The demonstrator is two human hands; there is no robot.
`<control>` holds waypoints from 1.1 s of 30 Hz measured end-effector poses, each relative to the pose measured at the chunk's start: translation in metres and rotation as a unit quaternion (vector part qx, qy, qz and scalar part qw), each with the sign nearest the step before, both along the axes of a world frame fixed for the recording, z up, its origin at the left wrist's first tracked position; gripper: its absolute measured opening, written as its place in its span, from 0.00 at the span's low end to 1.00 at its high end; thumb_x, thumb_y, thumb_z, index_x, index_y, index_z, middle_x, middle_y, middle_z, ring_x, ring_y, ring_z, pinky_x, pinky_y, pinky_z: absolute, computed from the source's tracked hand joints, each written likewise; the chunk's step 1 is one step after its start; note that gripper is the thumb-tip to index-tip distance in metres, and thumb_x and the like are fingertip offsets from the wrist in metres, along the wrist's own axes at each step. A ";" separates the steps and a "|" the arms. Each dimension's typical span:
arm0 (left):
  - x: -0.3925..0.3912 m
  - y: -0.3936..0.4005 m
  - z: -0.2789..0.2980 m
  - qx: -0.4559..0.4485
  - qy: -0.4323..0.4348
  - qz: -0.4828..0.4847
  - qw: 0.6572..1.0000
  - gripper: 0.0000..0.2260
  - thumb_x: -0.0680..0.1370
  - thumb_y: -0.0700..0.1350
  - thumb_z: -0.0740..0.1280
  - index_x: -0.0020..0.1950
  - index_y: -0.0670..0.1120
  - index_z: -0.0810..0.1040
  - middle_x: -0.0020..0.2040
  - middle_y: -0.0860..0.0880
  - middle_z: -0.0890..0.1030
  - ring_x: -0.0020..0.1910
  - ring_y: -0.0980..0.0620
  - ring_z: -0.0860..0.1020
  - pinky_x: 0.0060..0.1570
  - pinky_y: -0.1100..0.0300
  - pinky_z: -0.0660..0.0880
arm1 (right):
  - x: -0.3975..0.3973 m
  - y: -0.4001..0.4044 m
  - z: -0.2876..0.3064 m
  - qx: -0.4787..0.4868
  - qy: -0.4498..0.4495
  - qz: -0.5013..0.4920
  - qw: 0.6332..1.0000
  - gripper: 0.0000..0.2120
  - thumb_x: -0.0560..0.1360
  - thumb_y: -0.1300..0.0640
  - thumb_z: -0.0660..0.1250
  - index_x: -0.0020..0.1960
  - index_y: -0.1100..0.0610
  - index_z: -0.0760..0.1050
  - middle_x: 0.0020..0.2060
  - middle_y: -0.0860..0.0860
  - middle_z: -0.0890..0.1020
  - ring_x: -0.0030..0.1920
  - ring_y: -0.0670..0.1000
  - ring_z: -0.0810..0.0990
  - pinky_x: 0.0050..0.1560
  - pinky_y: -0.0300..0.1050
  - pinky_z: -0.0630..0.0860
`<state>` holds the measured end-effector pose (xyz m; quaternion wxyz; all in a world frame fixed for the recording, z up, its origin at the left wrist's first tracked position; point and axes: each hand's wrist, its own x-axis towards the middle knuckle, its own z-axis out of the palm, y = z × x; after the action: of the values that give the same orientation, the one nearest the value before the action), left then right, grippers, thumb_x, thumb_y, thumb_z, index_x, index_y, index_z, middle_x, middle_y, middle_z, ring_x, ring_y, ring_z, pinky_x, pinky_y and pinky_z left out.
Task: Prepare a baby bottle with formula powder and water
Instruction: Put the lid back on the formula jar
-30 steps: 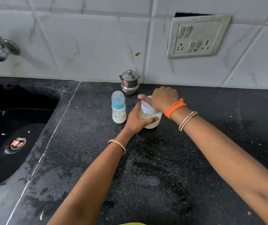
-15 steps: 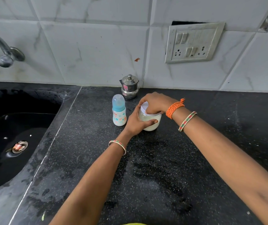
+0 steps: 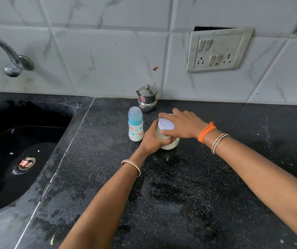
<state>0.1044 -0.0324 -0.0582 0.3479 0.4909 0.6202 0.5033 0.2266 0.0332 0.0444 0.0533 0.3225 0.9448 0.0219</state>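
Observation:
A clear jar of pale formula powder [image 3: 170, 145] stands on the black counter [image 3: 180, 194], topped by a white lid [image 3: 165, 124]. My left hand [image 3: 152, 140] wraps around the jar's body from the left. My right hand [image 3: 181, 125] grips the lid from above and the right, fingers curled over its rim. A baby bottle [image 3: 135, 124] with a blue cap and a white patterned body stands upright just left of the jar, apart from both hands.
A small lidded steel pot [image 3: 147, 98] stands against the tiled wall behind the bottle. A black sink [image 3: 18, 159] with a drain lies at the left, under a steel tap [image 3: 12, 63]. A switch and socket plate [image 3: 217, 51] is on the wall.
My right hand has turned on the lid, first closing down over it, then shifting so the white top shows again. My left hand has kept hold of the jar. The bottle has not moved.

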 end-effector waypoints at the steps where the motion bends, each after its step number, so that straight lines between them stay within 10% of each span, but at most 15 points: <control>1: 0.002 0.001 -0.002 0.007 -0.011 0.007 1.000 0.34 0.63 0.48 0.78 0.66 0.53 0.68 0.59 0.54 0.79 0.58 0.58 0.77 0.60 0.56 0.75 | 0.000 0.000 -0.002 0.018 0.003 -0.002 1.000 0.30 0.73 0.34 0.58 0.72 0.42 0.59 0.56 0.58 0.74 0.50 0.64 0.78 0.47 0.50 0.69; 8: 0.017 -0.001 -0.002 0.067 -0.055 0.056 0.995 0.32 0.62 0.41 0.79 0.60 0.53 0.68 0.56 0.55 0.77 0.55 0.60 0.76 0.54 0.65 0.74 | -0.020 -0.027 -0.020 0.053 0.110 -0.151 0.981 0.27 0.73 0.35 0.58 0.65 0.51 0.67 0.52 0.58 0.81 0.54 0.62 0.78 0.48 0.49 0.70; 14: 0.027 0.001 0.006 0.018 0.026 0.089 0.996 0.36 0.61 0.56 0.76 0.65 0.52 0.67 0.62 0.51 0.76 0.62 0.51 0.74 0.63 0.51 0.71 | -0.018 -0.011 0.001 -0.068 0.054 -0.186 0.979 0.30 0.73 0.36 0.61 0.67 0.52 0.65 0.58 0.59 0.78 0.57 0.62 0.77 0.49 0.49 0.71; 18: 0.002 0.013 0.037 -0.022 0.144 -0.044 0.988 0.39 0.68 0.48 0.75 0.74 0.46 0.58 0.72 0.46 0.66 0.71 0.47 0.65 0.70 0.50 0.65 | -0.006 0.029 0.037 -0.191 0.042 -0.186 0.963 0.29 0.70 0.45 0.71 0.66 0.51 0.65 0.54 0.56 0.75 0.36 0.56 0.79 0.29 0.44 0.76; 24: -0.054 0.028 0.128 0.234 0.033 0.153 0.960 0.16 0.75 0.33 0.60 0.61 0.46 0.72 0.59 0.50 0.77 0.56 0.56 0.77 0.48 0.65 0.77 | -0.020 0.097 0.057 -0.112 -0.032 -0.114 0.987 0.34 0.68 0.60 0.73 0.68 0.45 0.60 0.53 0.58 0.69 0.34 0.59 0.80 0.26 0.46 0.78; 29: -0.117 0.061 0.120 0.114 0.068 0.103 0.986 0.16 0.71 0.34 0.59 0.54 0.47 0.76 0.52 0.46 0.81 0.49 0.48 0.81 0.51 0.47 0.79 | -0.053 0.149 0.039 -0.015 -0.088 -0.035 0.995 0.35 0.67 0.65 0.72 0.67 0.46 0.61 0.56 0.58 0.68 0.40 0.56 0.74 0.39 0.49 0.74; 33: -0.140 0.070 0.093 0.019 0.066 0.065 0.995 0.14 0.69 0.36 0.61 0.53 0.45 0.77 0.50 0.45 0.82 0.45 0.48 0.79 0.45 0.53 0.77 | -0.067 0.183 0.028 -0.065 -0.087 -0.001 0.994 0.29 0.68 0.71 0.65 0.62 0.48 0.65 0.55 0.57 0.69 0.48 0.59 0.74 0.45 0.52 0.75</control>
<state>-0.0352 0.0380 0.0346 0.2632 0.4882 0.6631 0.5028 0.1594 0.2160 0.0728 0.1562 0.3161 0.9357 -0.0118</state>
